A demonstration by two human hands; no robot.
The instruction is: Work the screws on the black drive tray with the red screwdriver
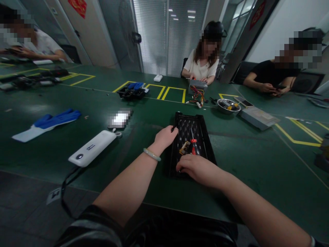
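Observation:
A black plastic tray (pixel 208 145) with a studded floor lies on the green table. My left hand (pixel 166 137) is closed around its left rim, and a pale bangle circles that wrist. Over the near end of the tray, my right hand (pixel 194 168) has its fingers curled down and drawn together; whatever is between them is hidden. Just beyond those fingers, a red and black screwdriver (pixel 195 146) lies in the tray with its shaft pointing away. Beside it on the left rests a small brownish-yellow part (pixel 184 148), possibly a circuit piece.
On the left lie a white power bank (pixel 94 149), a lit phone (pixel 120 118) and a blue-white glove (pixel 48 123). A metal bowl (pixel 228 110) and a grey metal case (pixel 258 117) stand to the right. Across the table, a person handles a wired metal box (pixel 197 87); other people sit around.

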